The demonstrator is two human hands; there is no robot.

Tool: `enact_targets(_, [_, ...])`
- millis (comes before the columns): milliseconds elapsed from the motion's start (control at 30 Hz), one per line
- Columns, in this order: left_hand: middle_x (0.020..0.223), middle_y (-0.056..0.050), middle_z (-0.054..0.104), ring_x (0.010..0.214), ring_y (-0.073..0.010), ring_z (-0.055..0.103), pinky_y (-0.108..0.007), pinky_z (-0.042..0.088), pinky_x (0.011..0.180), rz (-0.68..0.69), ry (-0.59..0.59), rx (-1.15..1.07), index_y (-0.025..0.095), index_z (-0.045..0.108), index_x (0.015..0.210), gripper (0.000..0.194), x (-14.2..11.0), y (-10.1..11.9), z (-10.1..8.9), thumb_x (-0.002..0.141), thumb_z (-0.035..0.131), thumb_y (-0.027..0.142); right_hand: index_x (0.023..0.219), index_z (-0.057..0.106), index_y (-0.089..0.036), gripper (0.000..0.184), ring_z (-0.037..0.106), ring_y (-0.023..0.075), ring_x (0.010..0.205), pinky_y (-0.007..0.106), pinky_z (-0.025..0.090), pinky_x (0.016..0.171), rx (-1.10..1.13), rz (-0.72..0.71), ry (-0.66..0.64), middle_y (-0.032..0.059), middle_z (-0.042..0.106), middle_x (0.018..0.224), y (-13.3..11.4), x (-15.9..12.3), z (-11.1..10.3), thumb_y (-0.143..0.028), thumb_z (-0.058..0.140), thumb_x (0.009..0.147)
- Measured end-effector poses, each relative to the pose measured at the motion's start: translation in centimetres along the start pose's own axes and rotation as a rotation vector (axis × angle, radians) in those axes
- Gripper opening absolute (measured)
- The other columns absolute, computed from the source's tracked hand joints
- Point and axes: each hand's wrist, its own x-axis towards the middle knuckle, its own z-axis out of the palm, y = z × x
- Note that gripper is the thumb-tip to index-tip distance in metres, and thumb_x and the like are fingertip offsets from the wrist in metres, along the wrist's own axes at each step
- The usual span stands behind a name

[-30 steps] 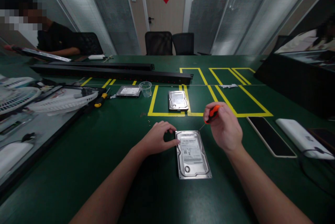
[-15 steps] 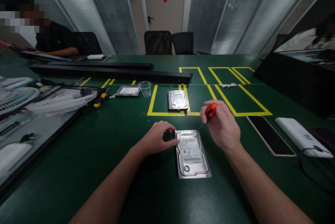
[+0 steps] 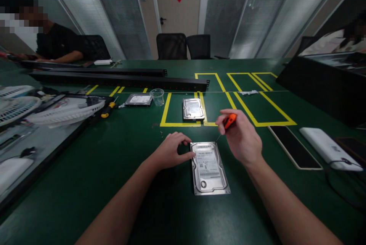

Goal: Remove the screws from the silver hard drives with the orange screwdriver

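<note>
One right hand gripped a slanted screwdriver at the nearest hard drive on the desk; the left hand, half open, touched its edge. That slant risked a slipped tip.

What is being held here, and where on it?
The right hand grips an orange-and-black-handled screwdriver by its handle; the left hand only steadies a silver metal hard drive.

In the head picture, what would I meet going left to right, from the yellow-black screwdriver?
Yellow-black screwdriver, dark-edged hard drive, clear cup, farther silver hard drive, right hand, phone, white device.
</note>
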Motion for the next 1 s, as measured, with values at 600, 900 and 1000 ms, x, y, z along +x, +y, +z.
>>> enact_targets(600, [0.107, -0.006, 0.070, 0.101, -0.0267, 0.063, -0.041, 0.047, 0.091, 0.002, 0.002, 0.005, 0.023, 0.069, 0.117, 0.038, 0.00, 0.07, -0.10, 0.091, 0.078, 0.049, 0.107, 0.070, -0.024, 0.024, 0.057, 0.0168, 0.071, 0.034, 0.046, 0.066, 0.026, 0.005, 0.011, 0.0049, 0.070, 0.094, 0.14, 0.00, -0.25, -0.044, 0.056, 0.105])
enact_targets(900, [0.107, -0.006, 0.070, 0.101, -0.0264, 0.063, -0.041, 0.047, 0.091, 0.010, 0.010, 0.000, 0.023, 0.069, 0.116, 0.037, 0.02, -0.06, 0.03, 0.091, 0.078, 0.049, 0.107, 0.055, -0.029, 0.017, 0.058, 0.0146, 0.067, 0.032, 0.045, 0.065, -0.018, -0.021, 0.015, 0.0010, 0.074, 0.096, 0.49, -0.20, -0.10, -0.038, 0.068, 0.101])
enact_targets(1000, [0.107, -0.006, 0.070, 0.101, -0.0265, 0.063, -0.041, 0.047, 0.091, 0.005, 0.003, -0.002, 0.023, 0.069, 0.116, 0.037, 0.04, 0.01, -0.02, 0.091, 0.078, 0.049, 0.114, 0.064, -0.025, 0.023, 0.056, 0.0162, 0.069, 0.034, 0.046, 0.066, 0.024, -0.013, -0.007, 0.0045, 0.072, 0.095, 0.17, -0.18, -0.04, -0.046, 0.058, 0.105])
